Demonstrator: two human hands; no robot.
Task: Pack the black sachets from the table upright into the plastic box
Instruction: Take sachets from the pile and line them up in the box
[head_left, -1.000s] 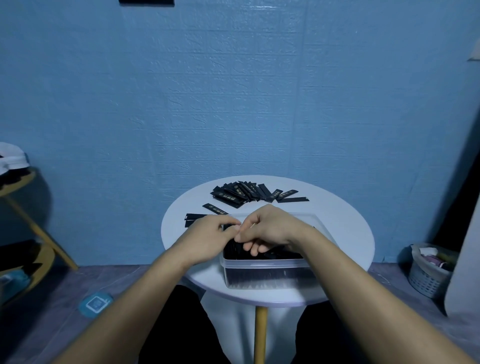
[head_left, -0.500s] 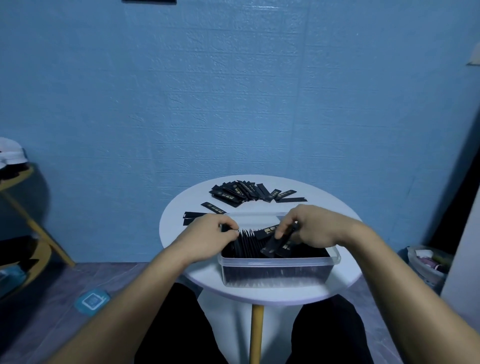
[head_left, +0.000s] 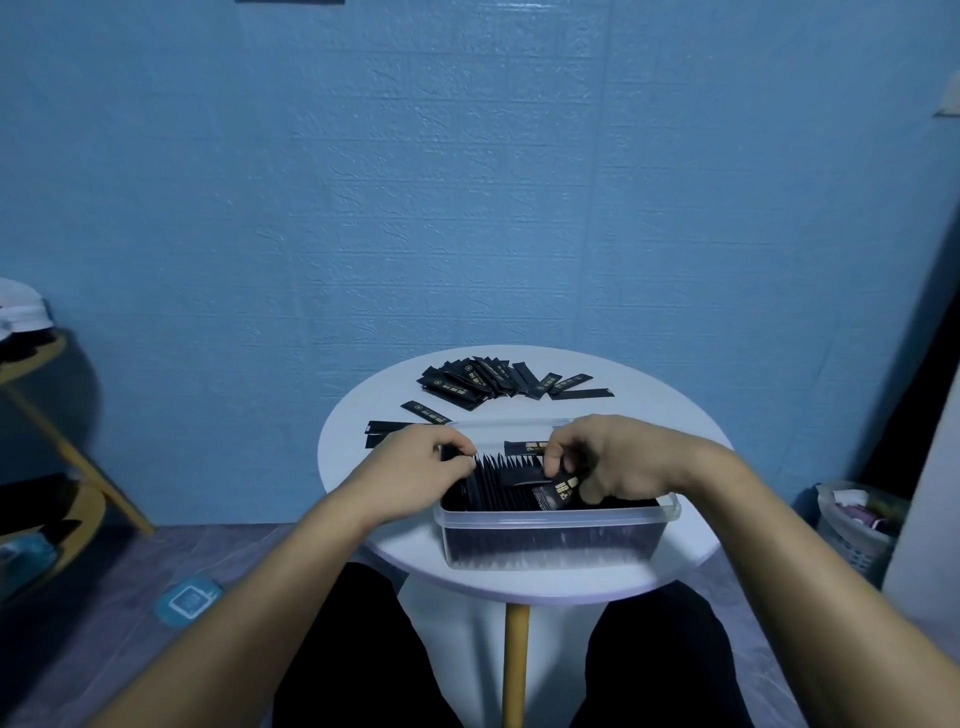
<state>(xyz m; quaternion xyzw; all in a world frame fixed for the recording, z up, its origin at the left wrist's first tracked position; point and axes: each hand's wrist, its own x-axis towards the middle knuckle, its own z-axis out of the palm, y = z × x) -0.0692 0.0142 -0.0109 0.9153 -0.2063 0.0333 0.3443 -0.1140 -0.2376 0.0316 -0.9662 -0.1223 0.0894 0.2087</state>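
On my feed the box (head_left: 556, 545) sits at the near edge of the round white surface (head_left: 675, 415), with both hands over it. A row (head_left: 506, 475) of black sachets stands upright inside, filling the left and middle of the box. The left hand (head_left: 410, 465) is at the box's left wall, its grip narrow, with fingertips curled onto the left end of the row. The right hand (head_left: 613, 462) is over the right half, its grip closed on a sachet (head_left: 563, 491) that leans at a slant against the row's right end (gold print faces me, too small to read). Another sachet (head_left: 524, 446) lies flat along the far side of the row by the right fingers; I cannot tell whether they hold it.

A pile (head_left: 483, 382) of sachets is fanned out at the far side of the surface, well apart from the box. A few loose ones (head_left: 426, 412) lie between the pile and the left hand.
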